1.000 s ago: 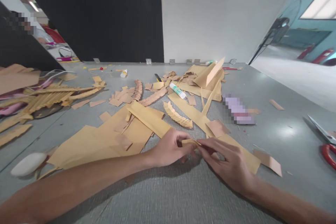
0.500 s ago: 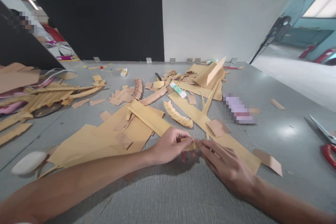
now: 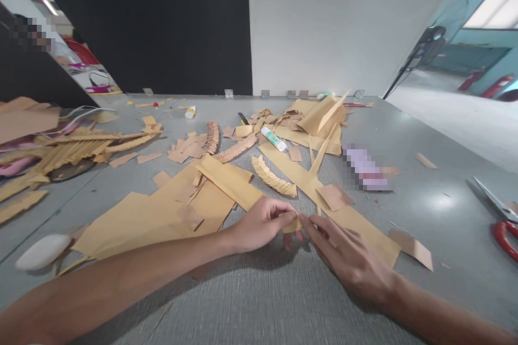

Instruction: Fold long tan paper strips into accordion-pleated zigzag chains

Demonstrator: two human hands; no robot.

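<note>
A small piece of yellow-brown paper [image 3: 292, 224] is pinched between my two hands, just above the grey table. My left hand [image 3: 265, 225] grips it with thumb and fingers, closed. From the other side my right hand [image 3: 348, 250] presses its fingertips on the paper's right edge; its fingers are closed together. Beyond the hands lies a curved strip of folded paper [image 3: 275, 177]. A long flat paper strip [image 3: 366, 232] runs under and past my right hand. Larger brown paper sheets [image 3: 149, 221] spread out beside my left forearm.
A glue stick [image 3: 273, 139] lies among paper scraps, with a cutter [image 3: 243, 118] behind it. Red-handled scissors [image 3: 504, 221] are at the right edge. A white rounded object [image 3: 43, 252] sits at left. Folded paper pieces [image 3: 81, 148] are heaped far left. Black and white panels [image 3: 324, 27] stand behind.
Both hands stay nearly in place on the small paper piece. The paper and fingers have shifted very slightly. The whole view has drifted a little to the left.
</note>
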